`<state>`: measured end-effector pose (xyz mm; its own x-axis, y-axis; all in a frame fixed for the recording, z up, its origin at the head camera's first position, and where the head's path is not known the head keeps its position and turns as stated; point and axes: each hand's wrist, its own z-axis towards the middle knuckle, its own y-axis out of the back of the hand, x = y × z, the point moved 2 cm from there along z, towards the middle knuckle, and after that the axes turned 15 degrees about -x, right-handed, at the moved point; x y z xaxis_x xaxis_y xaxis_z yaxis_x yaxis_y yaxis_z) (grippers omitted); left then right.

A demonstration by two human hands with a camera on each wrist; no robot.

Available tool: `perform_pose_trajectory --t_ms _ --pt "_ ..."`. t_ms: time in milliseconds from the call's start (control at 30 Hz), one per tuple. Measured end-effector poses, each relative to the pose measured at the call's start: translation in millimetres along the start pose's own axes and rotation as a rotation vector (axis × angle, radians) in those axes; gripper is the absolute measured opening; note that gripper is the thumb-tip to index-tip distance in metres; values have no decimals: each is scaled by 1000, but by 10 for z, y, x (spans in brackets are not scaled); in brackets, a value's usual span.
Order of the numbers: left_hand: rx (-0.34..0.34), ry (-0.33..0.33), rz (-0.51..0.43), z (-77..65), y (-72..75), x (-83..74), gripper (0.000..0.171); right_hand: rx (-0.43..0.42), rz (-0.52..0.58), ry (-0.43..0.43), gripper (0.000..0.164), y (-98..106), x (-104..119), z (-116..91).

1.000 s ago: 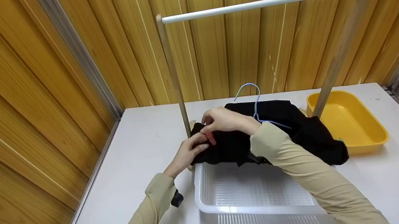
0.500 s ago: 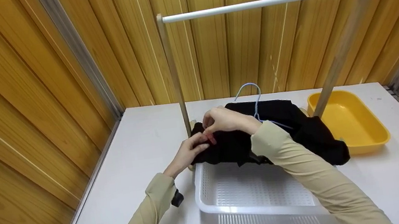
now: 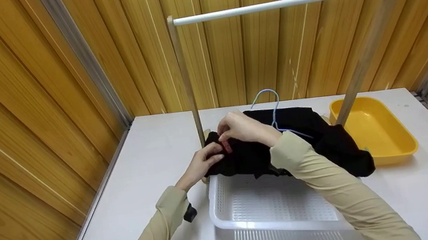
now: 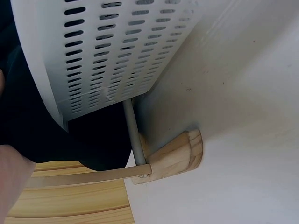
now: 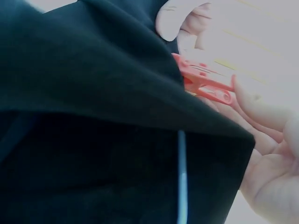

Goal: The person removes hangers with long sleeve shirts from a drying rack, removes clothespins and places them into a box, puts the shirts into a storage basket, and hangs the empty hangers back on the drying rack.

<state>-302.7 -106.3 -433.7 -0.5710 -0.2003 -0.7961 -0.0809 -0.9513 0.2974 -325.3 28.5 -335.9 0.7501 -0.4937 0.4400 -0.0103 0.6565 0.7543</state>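
Note:
My right hand (image 3: 244, 126) pinches a red clothespin (image 5: 205, 79) between thumb and fingers, with the clothespin's jaws at the edge of a black garment (image 3: 251, 154). Opposite it, my left hand (image 3: 201, 163) grips the garment's left end, thumb on the near side and close beside the clothespin. The garment lies across the back part of a white perforated basket (image 3: 277, 225). A pale blue wire hanger (image 3: 274, 108) shows on the garment, its hook sticking up; part of its wire also appears in the right wrist view. Folds hide the rest of the hanger.
A rack with a white rail (image 3: 281, 4) and wooden posts stands over the garment; one wooden foot (image 4: 173, 156) shows in the left wrist view. At the back right a yellow tray (image 3: 377, 131) sits behind the right post. Wood-panelled walls close off the white table (image 3: 123, 214).
My right hand has lifted very slightly with the red clothespin, more of which now shows between the hands. The left hand, garment and hanger stay where they were.

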Motion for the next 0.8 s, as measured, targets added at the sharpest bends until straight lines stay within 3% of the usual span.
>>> perform_pose_trajectory --t_ms 167,367,600,800 --pt "-15 -9 -18 -21 -2 -106 12 -88 17 59 9 -6 -36 -38" --pt "-18 -10 -9 -22 -1 -138 12 -155 16 51 4 32 -42 -34" --pt "-16 -33 -10 -2 7 -21 12 -173 116 60 12 108 -27 -46" --pt "-9 -32 24 5 11 63 12 -213 123 88 16 149 -13 -85"
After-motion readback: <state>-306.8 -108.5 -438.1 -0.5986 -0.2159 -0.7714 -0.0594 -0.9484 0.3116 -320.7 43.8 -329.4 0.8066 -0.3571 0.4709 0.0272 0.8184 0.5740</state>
